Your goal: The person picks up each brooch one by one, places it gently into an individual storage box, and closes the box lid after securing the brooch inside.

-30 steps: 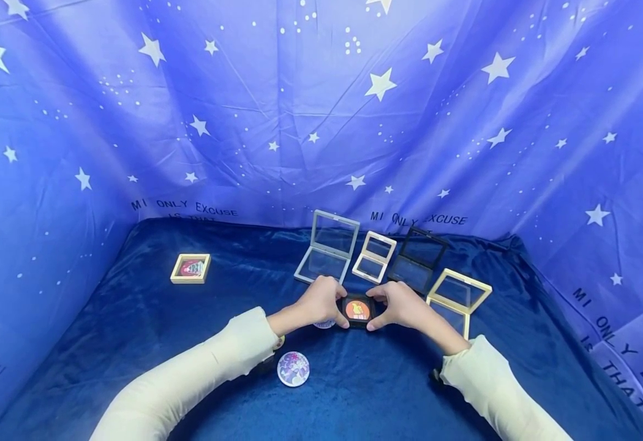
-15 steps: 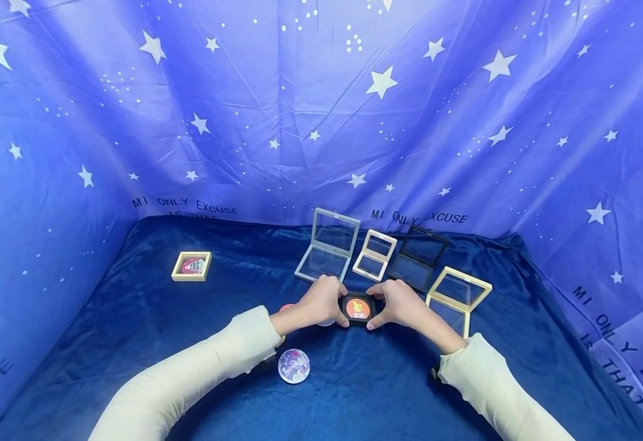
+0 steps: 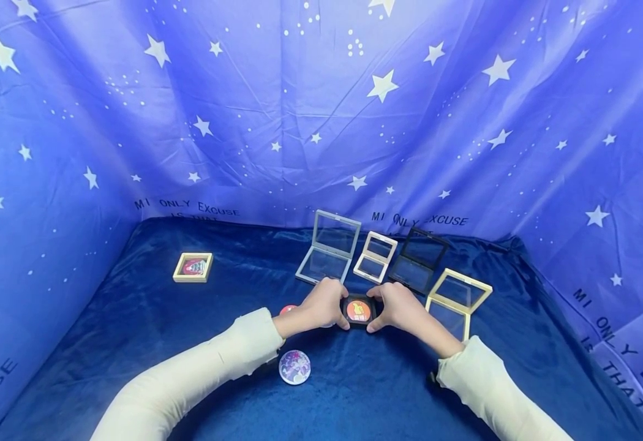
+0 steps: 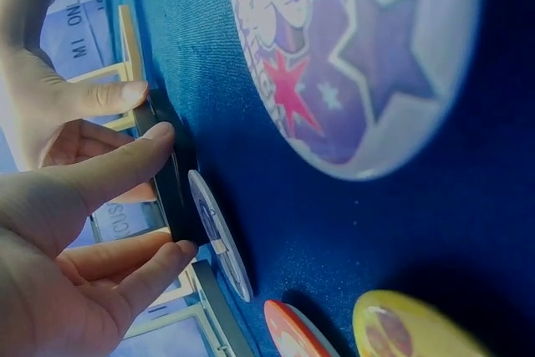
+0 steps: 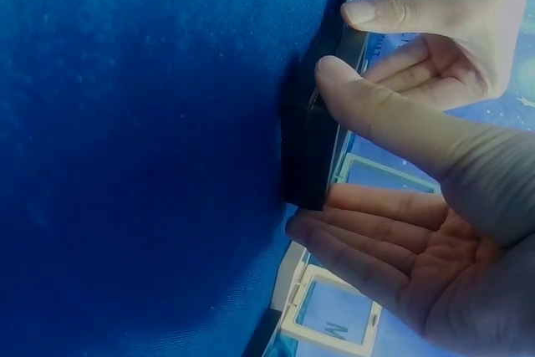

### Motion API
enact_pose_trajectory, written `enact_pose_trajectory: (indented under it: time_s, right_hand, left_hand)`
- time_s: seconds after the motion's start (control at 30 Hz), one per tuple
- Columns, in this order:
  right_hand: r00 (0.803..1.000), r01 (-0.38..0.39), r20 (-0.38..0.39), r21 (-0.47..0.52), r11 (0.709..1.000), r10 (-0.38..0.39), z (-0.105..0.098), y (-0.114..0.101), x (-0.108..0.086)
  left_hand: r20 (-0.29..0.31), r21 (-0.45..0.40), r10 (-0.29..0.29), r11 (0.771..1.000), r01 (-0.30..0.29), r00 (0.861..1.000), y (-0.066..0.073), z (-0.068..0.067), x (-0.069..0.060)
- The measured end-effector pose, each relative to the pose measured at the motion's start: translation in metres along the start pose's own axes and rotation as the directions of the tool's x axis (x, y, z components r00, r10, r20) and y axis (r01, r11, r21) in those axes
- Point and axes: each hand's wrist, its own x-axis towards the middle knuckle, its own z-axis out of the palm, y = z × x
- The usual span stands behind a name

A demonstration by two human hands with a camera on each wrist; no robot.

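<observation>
A small black display frame with an orange round badge behind its window lies on the blue cloth, closed. My left hand grips its left side and my right hand its right side, thumbs on the near edge and fingers at the far edge. In the left wrist view, a round badge lies close beside the black frame, under the left fingers. A red badge is partly hidden by the left wrist. Nearer to me lies a purple and white badge. The left wrist view also shows a yellow badge.
Behind the hands stand opened display frames: grey, pale pink, black and yellow. A closed cream frame with a red picture lies far left. A starry blue curtain backs the table.
Both hands keep their hold on the black frame, which stays in place. The view has shifted slightly, and the red badge now shows beside the left wrist.
</observation>
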Motion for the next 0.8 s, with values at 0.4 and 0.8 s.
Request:
enact_pose_trajectory:
  time_s: [0.4, 0.8]
  right_hand:
    - [1.000, -0.002, -0.023, -0.004, 1.000, 0.002, 0.0028, -0.0002, -0.0010]
    - [0.999, -0.036, -0.027, -0.005, 0.999, 0.036, 0.0033, -0.0052, -0.0030]
  left_hand:
    - [-0.003, 0.014, 0.011, 1.000, -0.011, 1.000, 0.0024, 0.0014, -0.0006]
    - [-0.024, 0.053, 0.032, 0.998, -0.030, 0.999, 0.0035, 0.0035, -0.0009]
